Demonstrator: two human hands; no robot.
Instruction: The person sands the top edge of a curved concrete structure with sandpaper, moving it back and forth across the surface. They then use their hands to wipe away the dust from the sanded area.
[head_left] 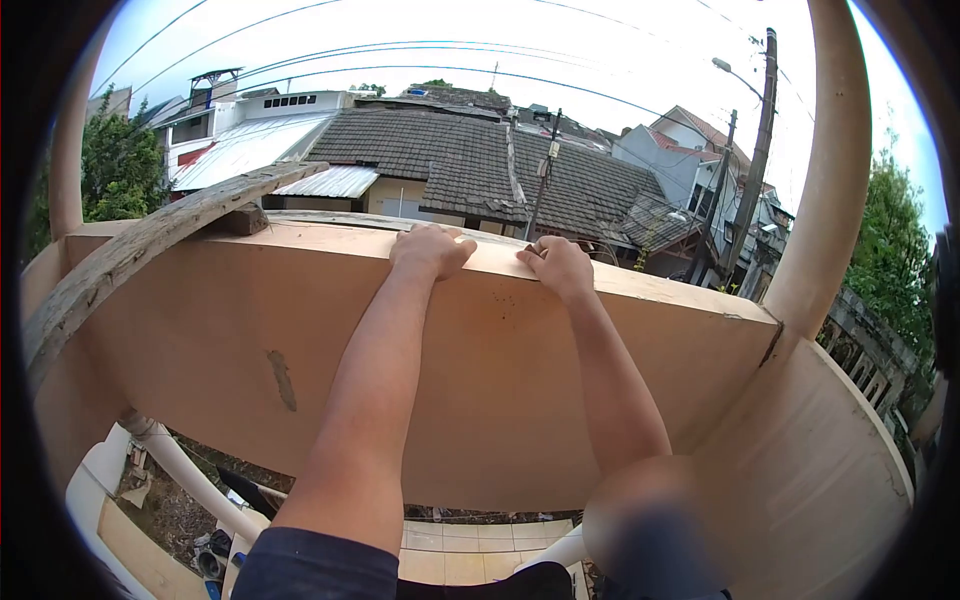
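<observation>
Both hands up front, on the flat top of a peach parapet (pixel 490 400). Left hand (pixel 430 250): palm down on the top, fingers bent toward the far edge, thumb side facing the right hand; fingertips mostly hidden, so can't tell if it grips. Right hand (pixel 562 266): well bent, fingers bunched narrow at the top surface, thumb close to them; small dark spot at the fingertips, can't tell if anything is pinched. Short gap of bare parapet top between the hands.

Parapet runs crosswise under both hands, its near face dropping below them. Dark specks (pixel 507 303) on that face, just below and between the hands. Grey scuffed patch (pixel 282 380) lower down, left of the left forearm. Weathered wooden plank (pixel 150 238) left of the left hand, apart from it, slanting from the near left up over the parapet; wood block (pixel 238 221) under it, on the parapet top. Round column (pixel 838 150) at the parapet's right end, well right of the right hand; second column (pixel 68 150) far left.

Beyond the hands: dark tiled roof (pixel 390 142), utility pole (pixel 755 150) to the right, wires overhead. Below the hands: pale tiled floor (pixel 455 568), white pipe (pixel 195 478) lower left. Right upper arm area blurred.
</observation>
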